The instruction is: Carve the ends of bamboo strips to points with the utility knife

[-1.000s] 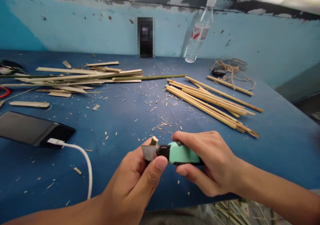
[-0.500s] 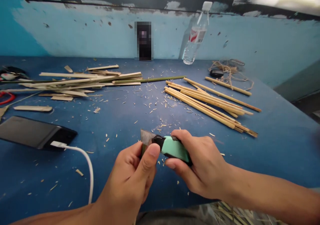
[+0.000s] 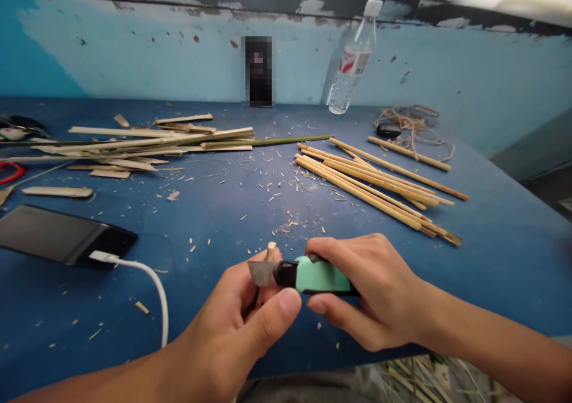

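My left hand (image 3: 241, 319) is closed around a short wooden stick (image 3: 270, 248), whose pale cut end pokes up above the fingers; its lower part is mostly hidden. In my right hand (image 3: 375, 295) is a utility knife (image 3: 324, 275) with a mint-green and black handle. Its blade (image 3: 263, 273) points left and lies across the stick, close to the left thumb. Beyond the hands, small shavings (image 3: 290, 227) are scattered over the blue table (image 3: 214, 307).
Split bamboo strips (image 3: 143, 143) lie at the back left, and a bundle of thin round sticks (image 3: 370, 185) at the right. A phone (image 3: 58, 236) with a white cable (image 3: 156, 295) is at the left. A water bottle (image 3: 351, 69) leans on the wall near some twine (image 3: 411, 126).
The blade has swung from slanting to nearly level and sits lower. The stick's pale end now shows above my left fingers. My left thumb has shifted right and down.
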### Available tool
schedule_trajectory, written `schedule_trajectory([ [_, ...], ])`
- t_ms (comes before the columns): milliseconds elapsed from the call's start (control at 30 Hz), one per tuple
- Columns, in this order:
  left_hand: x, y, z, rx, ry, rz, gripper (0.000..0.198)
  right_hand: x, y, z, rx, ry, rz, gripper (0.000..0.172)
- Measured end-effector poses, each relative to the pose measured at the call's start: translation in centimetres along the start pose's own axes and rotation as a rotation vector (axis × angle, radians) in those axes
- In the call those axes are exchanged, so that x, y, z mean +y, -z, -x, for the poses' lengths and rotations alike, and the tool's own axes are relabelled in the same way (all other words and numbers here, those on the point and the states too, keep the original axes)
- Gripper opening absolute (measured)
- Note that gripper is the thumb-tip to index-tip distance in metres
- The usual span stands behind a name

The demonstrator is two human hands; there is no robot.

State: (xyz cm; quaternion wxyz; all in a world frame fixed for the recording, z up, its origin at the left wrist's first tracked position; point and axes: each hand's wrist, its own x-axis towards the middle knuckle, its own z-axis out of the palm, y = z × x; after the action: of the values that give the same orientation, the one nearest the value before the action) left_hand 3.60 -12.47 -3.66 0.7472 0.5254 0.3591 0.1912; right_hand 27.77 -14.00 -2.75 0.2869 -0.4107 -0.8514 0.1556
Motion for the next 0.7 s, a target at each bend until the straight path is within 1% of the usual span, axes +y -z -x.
schedule_trajectory([
  [67, -0.6, 0.0, 0.0, 0.027, -0.005, 0.01, 0.036, -0.1, 0.0, 0.1, 0.002, 0.004, 0.016, 0.03],
  [133, -0.8, -0.1, -0.1, 0.035, -0.028, -0.002, 0.038, -0.2, 0.0, 0.1, 0.011, 0.018, 0.039, 0.029],
  [233, -0.6, -0.4, -0.3, 0.025, -0.082, -0.066, 0.044, -0.3, 0.1, 0.2, 0.024, 0.033, 0.074, 0.027],
  [333, -0.3, -0.8, -0.3, 0.064, -0.112, -0.099, 0.046, -0.7, 0.0, 0.1, 0.055, 0.026, 0.103, 0.026],
  [533, -0.4, -1.2, -0.5, 0.183, -0.099, -0.104, 0.048, -1.8, -0.6, 0.4, 0.092, -0.091, 0.182, 0.028],
  [700, 0.3, -1.8, -1.2, 0.25, -0.055, -0.08, 0.053, -2.1, -1.2, 0.5, 0.099, -0.188, 0.191, 0.029],
])
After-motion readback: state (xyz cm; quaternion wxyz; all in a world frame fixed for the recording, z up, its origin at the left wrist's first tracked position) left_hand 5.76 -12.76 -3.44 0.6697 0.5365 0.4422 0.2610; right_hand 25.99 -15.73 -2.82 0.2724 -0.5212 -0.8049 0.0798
